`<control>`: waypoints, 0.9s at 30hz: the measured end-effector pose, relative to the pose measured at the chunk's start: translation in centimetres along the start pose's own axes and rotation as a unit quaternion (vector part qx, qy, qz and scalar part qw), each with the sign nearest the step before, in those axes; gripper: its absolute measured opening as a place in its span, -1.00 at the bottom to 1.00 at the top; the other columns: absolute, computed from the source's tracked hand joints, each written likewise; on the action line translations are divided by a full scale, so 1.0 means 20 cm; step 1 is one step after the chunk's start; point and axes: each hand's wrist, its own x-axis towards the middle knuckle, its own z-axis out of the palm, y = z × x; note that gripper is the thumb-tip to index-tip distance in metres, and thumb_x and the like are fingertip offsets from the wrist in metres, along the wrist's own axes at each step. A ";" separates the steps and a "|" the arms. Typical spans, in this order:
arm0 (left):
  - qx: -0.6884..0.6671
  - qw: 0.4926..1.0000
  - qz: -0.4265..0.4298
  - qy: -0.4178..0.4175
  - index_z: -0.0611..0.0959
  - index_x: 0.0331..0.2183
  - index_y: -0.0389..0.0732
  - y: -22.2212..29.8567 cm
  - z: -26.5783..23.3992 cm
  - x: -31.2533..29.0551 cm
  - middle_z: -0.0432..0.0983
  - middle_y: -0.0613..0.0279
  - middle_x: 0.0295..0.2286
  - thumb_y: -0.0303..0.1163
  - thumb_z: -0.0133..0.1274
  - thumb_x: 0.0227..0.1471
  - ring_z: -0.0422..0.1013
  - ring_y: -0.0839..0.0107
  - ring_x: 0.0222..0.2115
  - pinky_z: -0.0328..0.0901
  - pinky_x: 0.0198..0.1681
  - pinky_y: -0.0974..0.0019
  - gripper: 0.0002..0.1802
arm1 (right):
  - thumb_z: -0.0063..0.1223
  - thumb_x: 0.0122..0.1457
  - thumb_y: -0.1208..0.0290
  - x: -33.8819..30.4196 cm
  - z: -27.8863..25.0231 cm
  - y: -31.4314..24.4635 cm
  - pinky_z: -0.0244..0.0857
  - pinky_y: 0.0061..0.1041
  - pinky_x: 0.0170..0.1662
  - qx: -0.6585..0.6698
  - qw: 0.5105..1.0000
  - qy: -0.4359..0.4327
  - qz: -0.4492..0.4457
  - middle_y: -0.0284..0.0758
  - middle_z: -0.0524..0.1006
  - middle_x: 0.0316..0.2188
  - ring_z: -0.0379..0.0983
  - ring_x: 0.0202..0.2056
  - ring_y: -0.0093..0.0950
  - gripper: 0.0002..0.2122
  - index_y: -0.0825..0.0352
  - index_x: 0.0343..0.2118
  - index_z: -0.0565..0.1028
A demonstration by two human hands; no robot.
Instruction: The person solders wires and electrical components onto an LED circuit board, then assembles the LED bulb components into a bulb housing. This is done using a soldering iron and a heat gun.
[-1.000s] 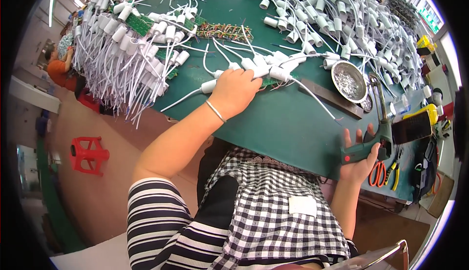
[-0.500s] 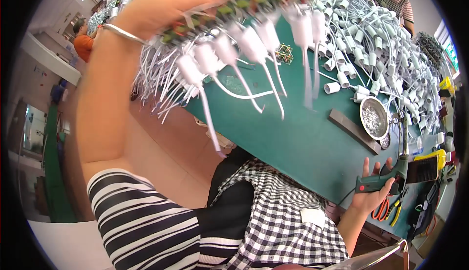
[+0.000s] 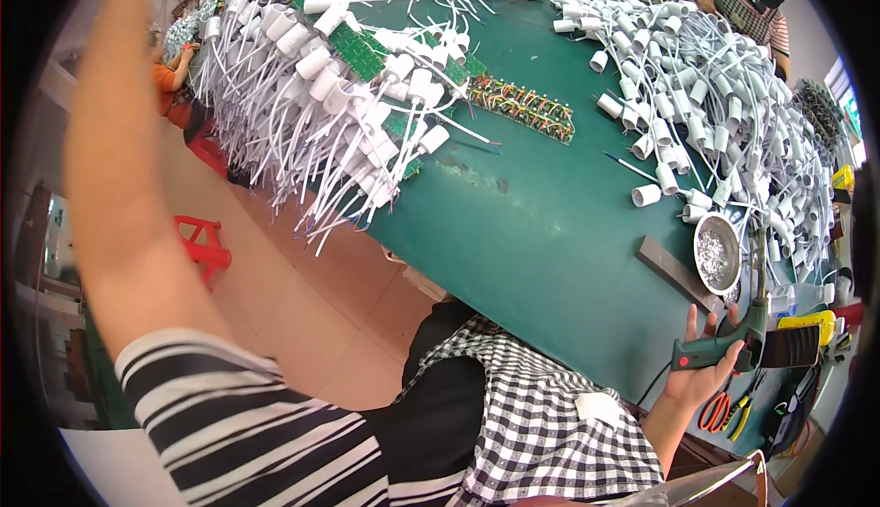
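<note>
My right hand (image 3: 689,384) is closed round the handle of a green pistol-grip soldering gun (image 3: 704,351) at the table's right front. The gun's slim metal front part points away from me, beside a metal bowl (image 3: 699,258) of small silvery bits. On the left my bare left arm (image 3: 119,168) reaches up to the top edge; the hand itself is cut off there. A pile of white lamp sockets with wires (image 3: 316,64) lies near that arm, with green circuit boards (image 3: 359,52) among them. A board strip (image 3: 522,108) crowded with small parts lies mid-table.
A second heap of white sockets (image 3: 697,108) covers the right side. A dark metal bar (image 3: 674,270) lies by the bowl. Orange-handled pliers (image 3: 714,413) and a yellow-handled tool (image 3: 741,420) are near my right hand. A red stool (image 3: 209,252) stands left; co-workers (image 3: 753,7) sit beyond.
My left hand has swung up and left out of view. The board strip with hanging sockets is no longer in front of me. My right hand still holds the soldering gun in nearly the same place.
</note>
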 end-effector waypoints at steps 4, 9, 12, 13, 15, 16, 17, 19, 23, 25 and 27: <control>-0.237 0.962 -0.068 -0.118 0.62 -0.26 -0.20 0.54 0.55 -0.15 0.52 -0.03 -0.27 -0.39 -0.12 -0.01 0.47 0.10 -0.24 0.35 -0.23 0.08 -0.71 | -0.28 0.26 0.17 -0.01 0.05 0.01 0.08 -0.03 0.14 -0.017 1.000 0.006 0.010 -0.30 0.25 0.07 0.36 -0.16 -0.48 -0.59 0.28 0.09 0.17; -0.272 0.952 -0.088 -0.112 0.61 -0.30 -0.22 0.77 0.66 -0.24 0.52 -0.04 -0.28 -0.24 -0.08 -0.01 0.43 0.04 -0.20 0.30 -0.14 0.06 -0.69 | -0.26 0.25 0.15 0.00 0.01 0.00 0.08 -0.05 0.14 -0.042 0.999 0.028 0.001 -0.30 0.26 0.07 0.36 -0.17 -0.48 -0.58 0.28 0.09 0.17; -0.358 0.920 -0.082 -0.134 0.63 -0.24 -0.07 0.69 0.69 -0.24 0.53 0.10 -0.24 0.07 0.00 -0.09 0.39 0.10 -0.14 0.22 -0.06 0.05 -0.51 | -0.27 0.26 0.17 0.01 0.00 0.00 0.08 -0.05 0.14 -0.042 0.998 0.039 0.001 -0.30 0.27 0.06 0.36 -0.17 -0.48 -0.60 0.27 0.09 0.17; -0.355 0.921 -0.085 -0.135 0.63 -0.24 -0.07 0.63 0.78 -0.25 0.53 0.10 -0.24 0.07 0.00 -0.09 0.39 0.10 -0.14 0.22 -0.06 0.05 -0.51 | -0.28 0.26 0.17 0.01 0.00 0.01 0.09 -0.05 0.14 -0.034 0.999 0.023 0.011 -0.31 0.27 0.05 0.35 -0.17 -0.48 -0.60 0.27 0.09 0.17; -0.512 0.855 -0.023 -0.074 0.57 -0.14 -0.06 0.56 0.93 -0.30 0.47 0.07 -0.15 0.11 -0.05 -0.06 0.32 0.07 -0.06 0.19 -0.03 0.07 -0.45 | -0.28 0.27 0.18 0.01 0.00 0.01 0.09 -0.05 0.14 -0.023 0.999 0.004 0.023 -0.31 0.28 0.05 0.35 -0.17 -0.49 -0.60 0.26 0.09 0.17; -0.446 0.892 -0.060 0.041 0.50 -0.05 -0.04 0.59 1.02 -0.33 0.42 0.07 -0.09 0.14 -0.07 -0.06 0.31 0.06 -0.05 0.18 -0.01 0.11 -0.39 | -0.29 0.27 0.19 0.02 0.01 0.02 0.10 -0.06 0.13 -0.018 0.999 0.000 0.029 -0.31 0.28 0.05 0.35 -0.17 -0.49 -0.60 0.25 0.10 0.17; -0.510 0.857 -0.067 0.036 0.45 -0.01 -0.02 0.71 1.03 -0.35 0.37 0.06 -0.05 0.14 -0.11 -0.03 0.30 0.08 -0.04 0.14 0.03 0.14 -0.37 | -0.29 0.27 0.19 0.02 0.02 0.03 0.10 -0.07 0.13 -0.020 0.999 0.003 0.029 -0.32 0.28 0.05 0.34 -0.17 -0.49 -0.60 0.24 0.11 0.16; -0.472 0.875 -0.089 0.059 0.49 -0.03 -0.01 0.82 1.06 -0.37 0.38 0.07 -0.05 0.12 -0.19 0.01 0.31 0.10 -0.04 0.08 0.06 0.11 -0.42 | -0.29 0.27 0.19 0.02 0.04 0.04 0.11 -0.08 0.13 -0.019 0.999 0.005 0.033 -0.32 0.28 0.05 0.34 -0.17 -0.49 -0.60 0.24 0.11 0.16; -0.597 0.797 -0.071 -0.060 0.57 -0.12 0.12 0.98 0.81 -0.27 0.35 0.20 0.00 0.11 -0.27 0.05 0.26 0.19 0.01 -0.07 0.08 -0.02 -0.50 | -0.28 0.27 0.19 0.01 0.07 0.04 0.13 -0.10 0.13 -0.044 0.999 0.009 0.023 -0.32 0.29 0.04 0.34 -0.17 -0.49 -0.59 0.24 0.13 0.15; -0.399 0.916 -0.031 -0.005 0.57 -0.12 0.20 0.92 0.94 -0.29 0.32 0.29 0.02 0.17 -0.25 0.01 0.21 0.18 0.05 -0.14 0.09 -0.08 -0.49 | -0.28 0.27 0.19 0.00 0.08 0.03 0.12 -0.09 0.13 -0.032 0.999 -0.010 0.031 -0.31 0.28 0.06 0.35 -0.17 -0.49 -0.59 0.24 0.12 0.15; -0.413 0.903 -0.111 -0.045 0.56 -0.10 0.23 1.07 0.73 -0.29 0.28 0.33 0.04 0.21 -0.23 -0.03 0.18 0.15 0.06 -0.17 0.08 -0.18 -0.47 | -0.27 0.27 0.23 0.00 0.07 0.04 0.12 -0.04 0.12 -0.015 0.999 -0.027 0.009 -0.26 0.29 0.05 0.36 -0.16 -0.43 -0.61 0.23 0.11 0.16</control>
